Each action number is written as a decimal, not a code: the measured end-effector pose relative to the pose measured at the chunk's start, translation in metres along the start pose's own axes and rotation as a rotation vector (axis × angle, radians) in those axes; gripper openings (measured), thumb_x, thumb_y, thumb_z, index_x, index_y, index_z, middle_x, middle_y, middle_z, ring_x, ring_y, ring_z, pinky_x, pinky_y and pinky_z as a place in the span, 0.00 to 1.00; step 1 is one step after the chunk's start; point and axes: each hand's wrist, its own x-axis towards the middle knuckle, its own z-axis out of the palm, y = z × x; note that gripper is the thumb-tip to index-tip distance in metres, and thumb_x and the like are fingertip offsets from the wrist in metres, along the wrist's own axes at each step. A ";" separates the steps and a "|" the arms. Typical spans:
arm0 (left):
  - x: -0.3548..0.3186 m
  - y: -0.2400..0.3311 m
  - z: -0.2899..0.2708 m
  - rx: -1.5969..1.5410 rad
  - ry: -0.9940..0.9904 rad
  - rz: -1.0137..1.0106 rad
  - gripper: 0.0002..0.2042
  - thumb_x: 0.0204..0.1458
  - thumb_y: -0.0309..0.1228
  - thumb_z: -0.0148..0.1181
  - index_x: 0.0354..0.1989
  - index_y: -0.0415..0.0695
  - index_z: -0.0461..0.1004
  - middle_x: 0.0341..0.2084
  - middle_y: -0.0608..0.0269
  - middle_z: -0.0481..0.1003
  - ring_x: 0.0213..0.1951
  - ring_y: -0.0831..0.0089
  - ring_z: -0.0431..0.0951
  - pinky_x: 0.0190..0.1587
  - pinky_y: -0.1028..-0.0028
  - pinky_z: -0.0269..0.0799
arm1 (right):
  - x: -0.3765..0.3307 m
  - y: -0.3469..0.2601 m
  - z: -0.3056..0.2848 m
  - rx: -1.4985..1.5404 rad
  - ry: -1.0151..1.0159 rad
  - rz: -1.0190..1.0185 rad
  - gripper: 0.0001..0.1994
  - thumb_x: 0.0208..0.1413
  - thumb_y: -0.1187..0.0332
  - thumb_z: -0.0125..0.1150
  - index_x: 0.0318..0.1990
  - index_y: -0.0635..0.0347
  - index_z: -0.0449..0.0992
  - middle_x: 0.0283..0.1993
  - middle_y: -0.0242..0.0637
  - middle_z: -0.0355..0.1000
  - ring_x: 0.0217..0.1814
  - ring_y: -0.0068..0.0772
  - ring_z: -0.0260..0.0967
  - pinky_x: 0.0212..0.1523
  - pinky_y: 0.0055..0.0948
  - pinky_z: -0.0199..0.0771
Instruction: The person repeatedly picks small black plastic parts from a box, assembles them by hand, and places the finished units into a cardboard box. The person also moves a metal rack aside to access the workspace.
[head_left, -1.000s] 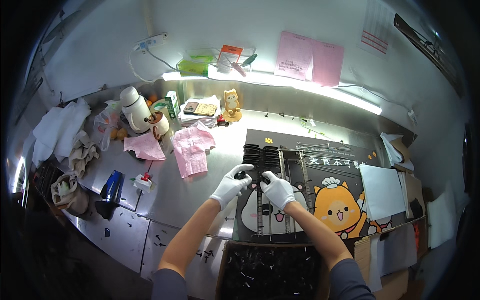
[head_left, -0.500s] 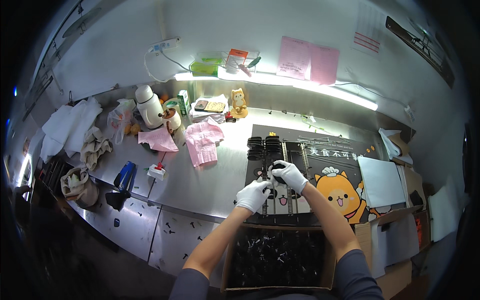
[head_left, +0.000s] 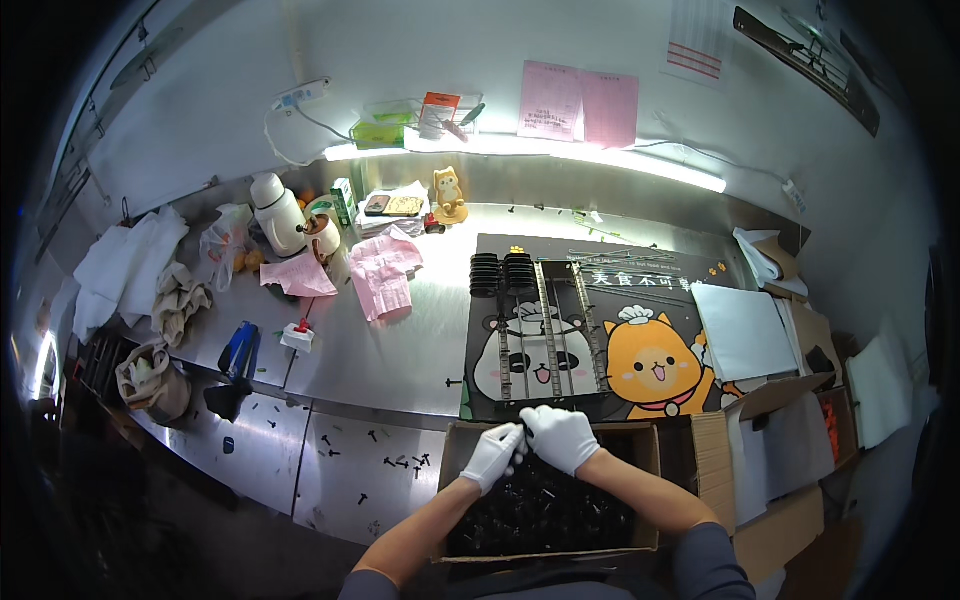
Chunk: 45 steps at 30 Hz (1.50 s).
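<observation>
Both my hands wear white gloves and are together over the far edge of an open cardboard box. Many small black parts fill the box, with clear or shiny bits among them. My right hand is closed, a bit of a small black part showing at its fingertips. Beside it, my left hand has its fingers bent and pressed together; what they hold is hidden. Beyond the hands, a metal rack with notched bars lies on a dark cartoon mat. Two stacks of black oval pieces sit at its far left.
Small black parts lie scattered on the metal bench at left. Pink sheets, a white flask and a blue tool stand or lie farther left. A white board and opened cartons are at right.
Both hands have come toward me, from over the rack to above the box. The black stacks and the panda on the mat are now uncovered. The whole view has shifted slightly.
</observation>
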 end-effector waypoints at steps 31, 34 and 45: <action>0.181 0.223 -0.096 1.810 0.104 0.757 0.12 0.56 0.46 0.55 0.36 0.55 0.80 0.28 0.63 0.79 0.33 0.62 0.80 0.36 0.62 0.76 | 0.256 0.115 -0.072 -0.130 -0.211 -0.194 0.14 0.58 0.56 0.54 0.42 0.50 0.80 0.36 0.41 0.79 0.39 0.43 0.77 0.43 0.38 0.77; 0.182 0.225 -0.098 1.841 -0.018 0.774 0.11 0.55 0.46 0.56 0.36 0.55 0.80 0.28 0.64 0.78 0.34 0.63 0.79 0.36 0.62 0.76 | 0.252 0.094 -0.073 -0.149 -0.323 -0.145 0.15 0.59 0.54 0.53 0.44 0.51 0.80 0.36 0.43 0.79 0.40 0.44 0.78 0.45 0.38 0.77; 0.220 0.219 -0.102 1.486 -0.397 0.415 0.21 0.47 0.45 0.62 0.45 0.42 0.74 0.35 0.53 0.78 0.31 0.58 0.79 0.35 0.64 0.75 | 0.270 0.110 -0.064 0.208 -0.654 -0.070 0.23 0.54 0.50 0.57 0.49 0.56 0.78 0.43 0.46 0.77 0.46 0.41 0.75 0.53 0.33 0.72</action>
